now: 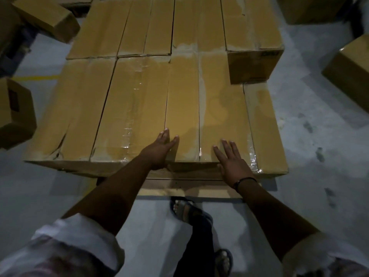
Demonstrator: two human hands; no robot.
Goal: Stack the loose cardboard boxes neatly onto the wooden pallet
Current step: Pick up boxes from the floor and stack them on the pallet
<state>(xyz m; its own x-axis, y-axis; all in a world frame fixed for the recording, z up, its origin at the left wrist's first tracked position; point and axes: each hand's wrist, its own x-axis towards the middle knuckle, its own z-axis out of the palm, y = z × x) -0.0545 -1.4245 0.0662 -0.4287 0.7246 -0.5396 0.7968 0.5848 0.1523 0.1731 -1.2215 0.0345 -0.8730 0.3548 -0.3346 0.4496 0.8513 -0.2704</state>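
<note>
Several taped cardboard boxes lie packed side by side on the wooden pallet (191,186), whose front board shows below them. Both of my hands lie flat on the near end of one box (201,108) in the front row. My left hand (159,150) rests with straight fingers at that box's left top edge, and my right hand (231,160) lies on its right part near the front edge. One box (253,37) at the back right stands a layer higher than the rest.
Loose boxes stand on the grey floor: one at the left (16,112), one at the upper left (48,17), one at the right (349,66), another at the top right (311,9). My sandalled feet (185,210) stand just before the pallet.
</note>
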